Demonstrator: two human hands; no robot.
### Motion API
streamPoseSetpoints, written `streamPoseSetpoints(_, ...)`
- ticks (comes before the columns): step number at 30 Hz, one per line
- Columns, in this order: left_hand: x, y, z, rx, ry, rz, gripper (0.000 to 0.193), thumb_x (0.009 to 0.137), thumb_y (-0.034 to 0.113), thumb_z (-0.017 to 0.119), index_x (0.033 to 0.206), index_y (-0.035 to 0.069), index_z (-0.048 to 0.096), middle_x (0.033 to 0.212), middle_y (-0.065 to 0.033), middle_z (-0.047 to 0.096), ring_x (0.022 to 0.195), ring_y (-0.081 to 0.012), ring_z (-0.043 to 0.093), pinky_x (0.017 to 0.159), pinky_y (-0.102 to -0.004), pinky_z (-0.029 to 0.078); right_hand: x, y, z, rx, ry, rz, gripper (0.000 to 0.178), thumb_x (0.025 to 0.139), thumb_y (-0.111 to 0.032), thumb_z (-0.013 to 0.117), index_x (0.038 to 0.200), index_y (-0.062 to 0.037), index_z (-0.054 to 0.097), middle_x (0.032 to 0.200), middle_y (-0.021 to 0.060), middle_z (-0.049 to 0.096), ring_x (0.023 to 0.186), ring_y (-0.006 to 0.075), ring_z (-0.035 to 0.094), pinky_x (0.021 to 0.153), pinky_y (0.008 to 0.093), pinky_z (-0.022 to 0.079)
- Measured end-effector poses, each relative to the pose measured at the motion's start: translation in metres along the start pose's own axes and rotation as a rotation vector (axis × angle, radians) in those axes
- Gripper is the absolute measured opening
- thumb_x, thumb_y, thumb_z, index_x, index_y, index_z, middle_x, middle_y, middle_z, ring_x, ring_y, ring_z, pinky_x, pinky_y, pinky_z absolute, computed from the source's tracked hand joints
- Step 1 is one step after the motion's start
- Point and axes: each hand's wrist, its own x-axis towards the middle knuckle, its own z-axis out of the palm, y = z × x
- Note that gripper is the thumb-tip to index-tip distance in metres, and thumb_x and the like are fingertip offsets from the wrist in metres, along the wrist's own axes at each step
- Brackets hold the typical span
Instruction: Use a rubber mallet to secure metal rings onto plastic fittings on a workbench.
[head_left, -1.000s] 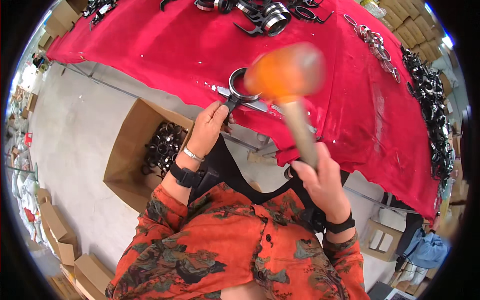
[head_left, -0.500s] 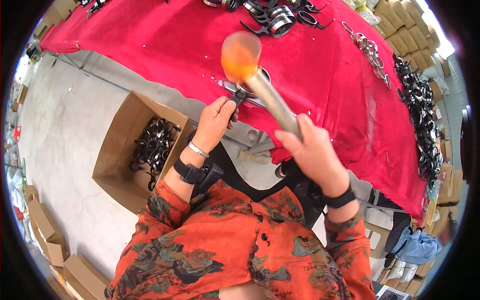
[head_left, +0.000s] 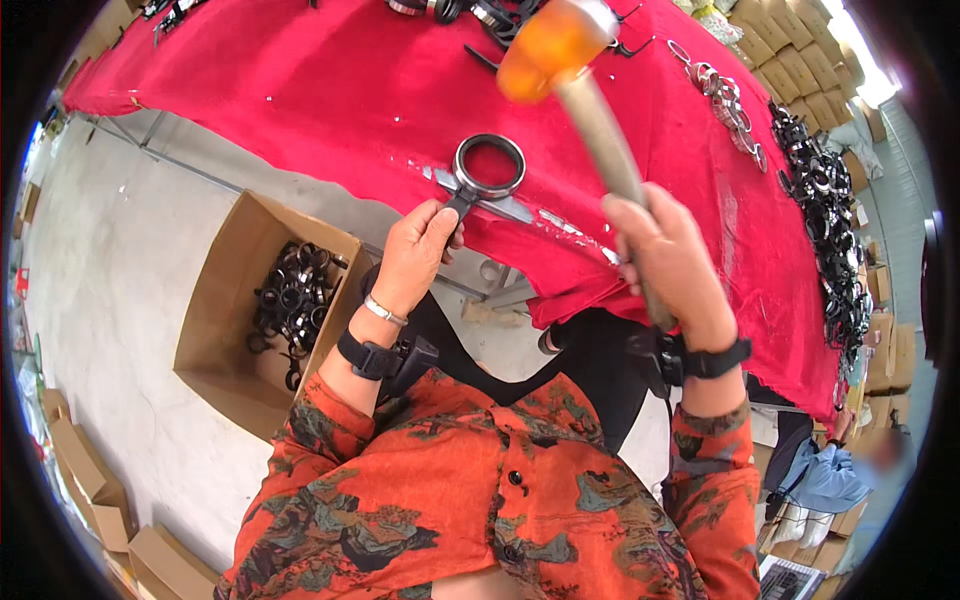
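Dark-handled ring (head_left: 492,193) low in my left hand (head_left: 413,255), amber mallet (head_left: 598,125) up in my right hand (head_left: 675,250)

The ring is round, black and silvery, its opening facing up and red cloth (head_left: 350,120) showing through. I pinch its short black handle, which points down-left toward me. The ring sits across a flat grey metal strip (head_left: 513,209) near the cloth's edge. The mallet's head is glossy orange, pale at one end, and well apart from the ring; it is blurred, so that pale end may be a flat striking face. Its dull tan shaft slants down-right through my grip.
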Motion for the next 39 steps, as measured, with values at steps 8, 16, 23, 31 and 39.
streamPoseSetpoints(8, 0.002, 0.001, 0.001, 0.01, -0.033, -0.032, 0.029, 0.097, 0.03, 0.053, 0.086, 0.004, 0.058, 0.074, -0.0005, 0.058, 0.067, -0.0079, 0.054, 0.057, -0.0234, 0.045, 0.0, 0.055, 0.019, 0.215, -0.128, 0.063, 0.026, 0.094, -0.032, 0.057, 0.09, -0.0079, 0.049, 0.06, -0.001, 0.047, 0.045, 0.0082, 0.046, 0.04, 0.0246, 0.038)
streamPoseSetpoints(16, -0.003, -0.001, -0.006, 0.009, -0.055, -0.025, 0.029, 0.099, 0.031, 0.051, 0.091, 0.004, 0.058, 0.079, -0.0021, 0.059, 0.072, -0.0101, 0.057, 0.062, -0.0243, 0.047, -0.032, 0.052, 0.011, 0.379, -0.037, -0.079, 0.026, 0.095, -0.032, 0.056, 0.096, -0.0061, 0.05, 0.063, 0.0005, 0.049, 0.047, 0.0078, 0.047, 0.041, 0.0237, 0.038)
streamPoseSetpoints(23, 0.001, -0.006, -0.006, -0.02, -0.038, -0.036, 0.031, 0.098, 0.032, 0.051, 0.09, 0.004, 0.059, 0.079, -0.0022, 0.06, 0.072, -0.0106, 0.057, 0.062, -0.0246, 0.048, -0.051, 0.073, 0.022, 0.409, -0.07, 0.104, 0.021, 0.094, -0.025, 0.057, 0.096, -0.0046, 0.051, 0.061, -0.0018, 0.048, 0.046, 0.0075, 0.046, 0.042, 0.0236, 0.038)
streamPoseSetpoints(31, 0.002, -0.009, 0.001, -0.041, -0.04, -0.03, 0.031, 0.098, 0.032, 0.052, 0.089, 0.003, 0.06, 0.079, -0.0024, 0.06, 0.072, -0.0101, 0.058, 0.061, -0.0247, 0.05, -0.045, 0.11, 0.05, -0.282, 0.12, -0.371, 0.032, 0.086, -0.023, 0.069, 0.087, -0.0006, 0.046, 0.068, 0.0175, 0.058, 0.059, 0.0263, 0.06, 0.055, 0.0353, 0.046)
streamPoseSetpoints(39, 0.0, -0.006, -0.002, -0.058, -0.01, 0.015, 0.032, 0.097, 0.033, 0.054, 0.089, 0.003, 0.059, 0.078, -0.0016, 0.061, 0.07, -0.0092, 0.059, 0.059, -0.0239, 0.048, -0.051, 0.034, 0.045, -0.256, 0.157, -0.555, 0.029, 0.086, -0.022, 0.068, 0.092, -0.0008, 0.049, 0.07, 0.0189, 0.058, 0.06, 0.0328, 0.061, 0.054, 0.037, 0.047)
